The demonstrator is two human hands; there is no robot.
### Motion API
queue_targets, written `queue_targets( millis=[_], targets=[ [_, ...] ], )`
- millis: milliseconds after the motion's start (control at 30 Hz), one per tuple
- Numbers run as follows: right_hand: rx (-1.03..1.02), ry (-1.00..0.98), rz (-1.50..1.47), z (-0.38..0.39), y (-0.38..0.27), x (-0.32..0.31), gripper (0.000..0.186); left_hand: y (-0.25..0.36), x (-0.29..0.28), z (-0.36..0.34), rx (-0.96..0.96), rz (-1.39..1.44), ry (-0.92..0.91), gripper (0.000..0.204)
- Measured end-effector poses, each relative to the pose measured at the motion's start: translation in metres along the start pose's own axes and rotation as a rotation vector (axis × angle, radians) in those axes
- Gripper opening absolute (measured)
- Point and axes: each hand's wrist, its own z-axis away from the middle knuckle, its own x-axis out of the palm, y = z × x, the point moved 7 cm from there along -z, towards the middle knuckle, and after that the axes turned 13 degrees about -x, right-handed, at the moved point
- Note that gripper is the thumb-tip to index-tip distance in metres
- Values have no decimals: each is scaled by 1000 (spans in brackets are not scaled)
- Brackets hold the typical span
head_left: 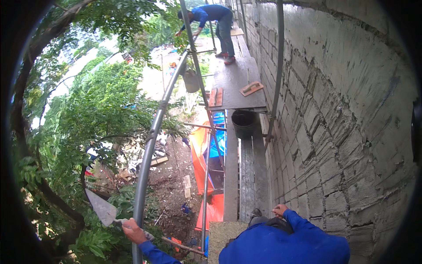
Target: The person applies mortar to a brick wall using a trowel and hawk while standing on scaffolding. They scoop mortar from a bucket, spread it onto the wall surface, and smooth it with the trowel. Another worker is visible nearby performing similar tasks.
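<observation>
My left hand (133,230) is closed round the handle of a pointed trowel (103,208). It is held out beside the curved metal rail (146,171), its grey blade over the greenery outside. My right hand (279,210) is near my body, next to the block wall (307,176), with the fingers curled in; whether anything is in them cannot be made out. Ahead on the walkway stands a black bucket (244,124). Beyond it, two wooden hand floats (215,97) lie on a flat board (233,79).
A person in blue (215,17) bends over the rail farther along. A pale bucket (190,82) hangs by the rail. Narrow planks (246,180) form the walkway, with upright poles (278,66) on the wall side. Orange sheeting (213,211), blue sheeting and rubble lie far below.
</observation>
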Motion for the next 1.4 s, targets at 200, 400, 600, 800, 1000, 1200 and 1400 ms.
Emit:
queue_targets(
  millis=[200, 400, 600, 800, 1000, 1200, 1400],
  targets=[
    [111, 91, -74, -38, 35, -89, 29, -24, 42, -21, 7, -71, 45, 57],
    [252, 198, -148, -45, 60, -138, 22, -25, 42, -28, -63, -84, -30, 59],
    [272, 173, -173, -57, 65, -132, 30, 2, 58, -9, 56, -179, 115, 51],
    [-207, -3, 147, -84, -100, -128, 44, 161, 203, 133, 114, 193, -392, 17],
    [-480, -333, 156, -122, -311, -84, 51, 198, 411, 287, -12, 283, -1169, 23],
    [-533, -450, -131, -163, -391, -45, 64, 219, 524, 380, -182, 223, -1418, 44],
    [-505, -214, -366, -214, -401, -68, 74, 269, 569, 397, -84, 282, -1674, 54]
  ],
)
